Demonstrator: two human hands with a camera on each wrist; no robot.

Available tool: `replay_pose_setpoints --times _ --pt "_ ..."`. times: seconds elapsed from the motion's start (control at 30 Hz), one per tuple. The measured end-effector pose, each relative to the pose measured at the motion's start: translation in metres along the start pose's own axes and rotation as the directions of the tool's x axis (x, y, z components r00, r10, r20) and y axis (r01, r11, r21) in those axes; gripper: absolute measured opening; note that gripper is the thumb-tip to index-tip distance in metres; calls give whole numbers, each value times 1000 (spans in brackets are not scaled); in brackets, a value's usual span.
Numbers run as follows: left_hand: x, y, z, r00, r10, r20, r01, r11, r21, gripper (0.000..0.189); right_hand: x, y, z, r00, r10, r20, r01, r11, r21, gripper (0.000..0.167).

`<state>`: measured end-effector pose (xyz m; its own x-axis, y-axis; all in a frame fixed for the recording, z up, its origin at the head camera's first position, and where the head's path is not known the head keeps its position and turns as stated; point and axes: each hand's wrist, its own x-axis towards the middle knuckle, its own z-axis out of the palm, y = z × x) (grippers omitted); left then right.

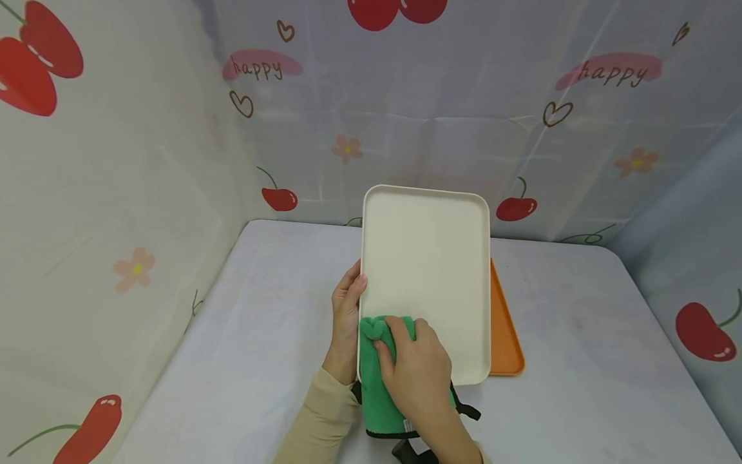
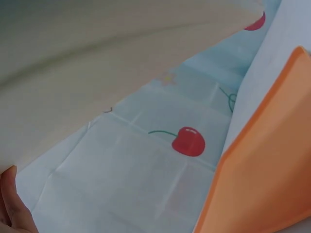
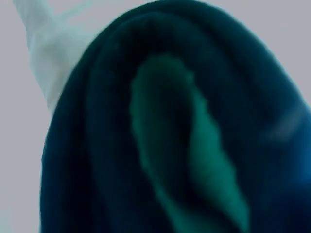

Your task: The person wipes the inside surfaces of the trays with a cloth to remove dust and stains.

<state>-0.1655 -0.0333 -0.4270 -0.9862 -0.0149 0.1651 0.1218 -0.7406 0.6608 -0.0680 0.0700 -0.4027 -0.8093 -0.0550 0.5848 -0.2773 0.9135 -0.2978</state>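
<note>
A cream rectangular tray (image 1: 426,270) is held tilted up, its inner face toward the head camera. My left hand (image 1: 346,316) grips its left edge, thumb at the front rim and the other fingers partly hidden behind. In the left wrist view, the fingers (image 2: 14,204) show at the edge below the tray's underside (image 2: 97,73). Bunched in my right hand (image 1: 420,370) is a green cloth (image 1: 377,393), lying over the tray's lower left corner. Dark green folds of the cloth (image 3: 209,160) fill most of the right wrist view.
Behind the cream tray, an orange tray (image 1: 504,335) lies on the white table (image 1: 266,309), its right side showing. A black strap (image 1: 466,409) is by the right wrist. Curtains printed with cherries (image 1: 429,142) enclose the table at the back and sides.
</note>
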Motion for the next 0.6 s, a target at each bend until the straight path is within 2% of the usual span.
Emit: replay_pose_setpoints --times 0.17,0.43,0.6 --pt "0 0 0 1000 5 -9 -4 1000 26 36 0 -6 3 997 -55 -53 54 998 -23 37" --pt "0 0 -1 1000 1 21 -1 1000 -9 35 -1 -4 2 997 -53 -51 53 999 -6 37" --pt "-1 -1 1 1000 -8 -9 8 1000 -11 34 -2 1 -1 999 -23 -33 23 999 22 38"
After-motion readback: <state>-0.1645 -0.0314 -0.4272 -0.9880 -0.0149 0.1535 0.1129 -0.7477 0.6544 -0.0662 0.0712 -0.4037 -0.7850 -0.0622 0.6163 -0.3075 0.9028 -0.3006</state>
